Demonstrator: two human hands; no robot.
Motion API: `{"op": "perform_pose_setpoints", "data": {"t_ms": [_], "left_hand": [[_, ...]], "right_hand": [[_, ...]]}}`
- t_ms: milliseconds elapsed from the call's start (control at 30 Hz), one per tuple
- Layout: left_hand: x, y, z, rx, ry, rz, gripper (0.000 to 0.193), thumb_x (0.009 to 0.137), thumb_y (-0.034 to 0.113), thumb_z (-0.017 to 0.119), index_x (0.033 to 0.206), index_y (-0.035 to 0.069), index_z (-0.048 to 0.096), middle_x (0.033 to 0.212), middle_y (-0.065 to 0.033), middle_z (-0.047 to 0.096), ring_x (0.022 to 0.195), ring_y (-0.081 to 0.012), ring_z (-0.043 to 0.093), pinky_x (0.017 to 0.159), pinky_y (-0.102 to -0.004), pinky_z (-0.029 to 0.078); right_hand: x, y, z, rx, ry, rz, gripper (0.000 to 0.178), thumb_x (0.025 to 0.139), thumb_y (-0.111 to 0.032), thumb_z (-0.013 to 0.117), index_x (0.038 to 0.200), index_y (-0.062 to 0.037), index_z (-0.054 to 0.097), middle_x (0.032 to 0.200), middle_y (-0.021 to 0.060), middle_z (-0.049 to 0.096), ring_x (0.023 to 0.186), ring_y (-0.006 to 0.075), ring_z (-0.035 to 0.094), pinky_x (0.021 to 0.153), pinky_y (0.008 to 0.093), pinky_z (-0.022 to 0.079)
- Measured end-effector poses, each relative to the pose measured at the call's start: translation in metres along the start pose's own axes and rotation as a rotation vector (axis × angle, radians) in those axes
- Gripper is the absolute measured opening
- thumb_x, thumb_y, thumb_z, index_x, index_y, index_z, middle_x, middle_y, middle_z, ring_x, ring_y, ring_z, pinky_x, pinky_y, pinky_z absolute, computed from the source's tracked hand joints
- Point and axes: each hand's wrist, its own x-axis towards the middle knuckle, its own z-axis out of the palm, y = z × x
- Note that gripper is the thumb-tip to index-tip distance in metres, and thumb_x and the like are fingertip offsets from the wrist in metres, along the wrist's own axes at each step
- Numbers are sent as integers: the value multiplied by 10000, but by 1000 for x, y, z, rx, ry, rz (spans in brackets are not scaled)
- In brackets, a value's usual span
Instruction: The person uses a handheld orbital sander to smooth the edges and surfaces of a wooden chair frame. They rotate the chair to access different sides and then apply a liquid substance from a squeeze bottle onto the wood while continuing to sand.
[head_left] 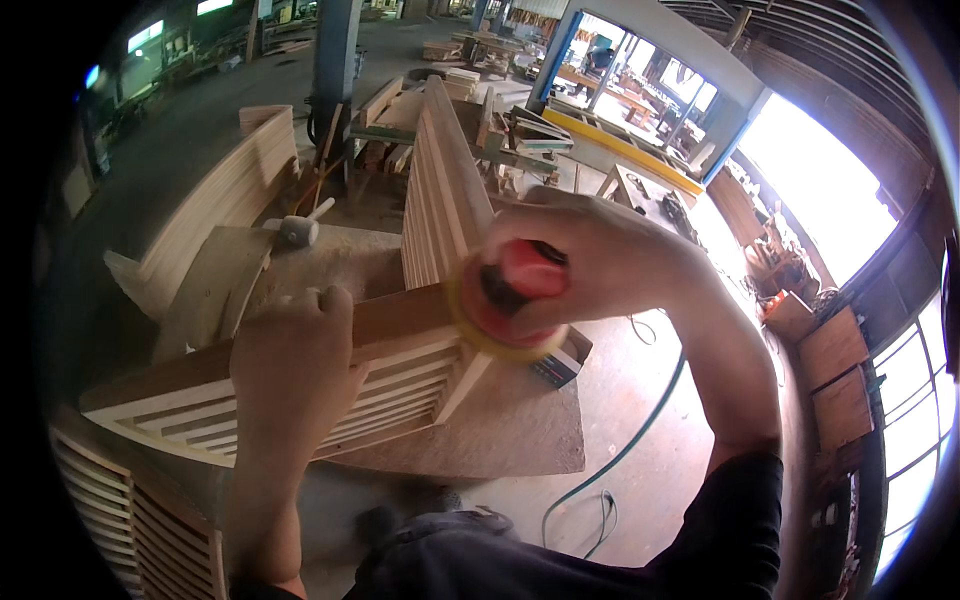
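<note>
Red and yellow disc sander [532, 266] in the right hand [590, 235], at the corner of a slatted wooden frame [402, 318].

The sander (blurred, as is the hand on it) sits at the near end of the frame's broad top rail, the right hand's fingers wrapped around its body from above; the left hand [290, 350] is curled over the same rail farther left, its fingertips partly hidden. The frame rests on a wooden board [500, 440], with a small dark box [556, 371] just beside its corner and a pale-headed mallet [297, 231] behind. Farther left stand stacked curved boards [215, 200]; at lower left is another slatted panel [160, 520]. A green hose [655, 415] snakes across the floor [690, 490] at right.
</note>
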Motion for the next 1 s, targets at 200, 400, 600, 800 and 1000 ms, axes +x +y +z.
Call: {"op": "perform_pose_setpoints", "data": {"t_ms": [200, 400, 600, 800, 1000], "left_hand": [[-4, -19, 3, -113, 58, 109, 515, 734, 320, 955, 1074, 70, 660, 971, -141, 724, 874, -345, 747, 797, -462, 595], [-17, -32, 17, 109, 188, 10, 392, 709, 183, 880, 996, 83, 631, 877, -144, 681, 805, -367, 714, 742, -488, 566], [-16, -29, 21, 171, 309, -22, 328, 704, 169, 816, 979, 101, 650, 810, -144, 677, 742, -406, 692, 693, -510, 558], [-14, -32, 28, 41, 327, -61, 298, 736, 183, 767, 1003, 89, 673, 803, -146, 682, 731, -403, 690, 678, -509, 550], [-14, -21, 23, 108, 391, -71, 251, 687, 141, 787, 872, 85, 626, 770, -152, 646, 759, -400, 680, 678, -509, 540]], "right_hand": [[46, -11, 14, -28, 102, -212, 626, 727, -435, 931, 1209, -118, 688, 1112, 131, 755, 998, 359, 751, 864, 460, 600], [47, 0, 17, 2, 144, -310, 602, 711, -433, 919, 1174, -112, 706, 1071, 134, 760, 991, 347, 754, 866, 463, 599], [52, 7, 22, 44, 206, -457, 606, 717, -465, 893, 1172, -109, 708, 1040, 138, 756, 978, 340, 753, 859, 465, 598], [67, -12, 23, 72, 166, -531, 582, 728, -488, 873, 1127, -104, 694, 1026, 144, 758, 955, 343, 750, 847, 460, 594], [65, 9, 21, 86, 189, -573, 555, 716, -460, 875, 1114, -116, 697, 1006, 129, 762, 947, 343, 751, 832, 443, 594]]}}
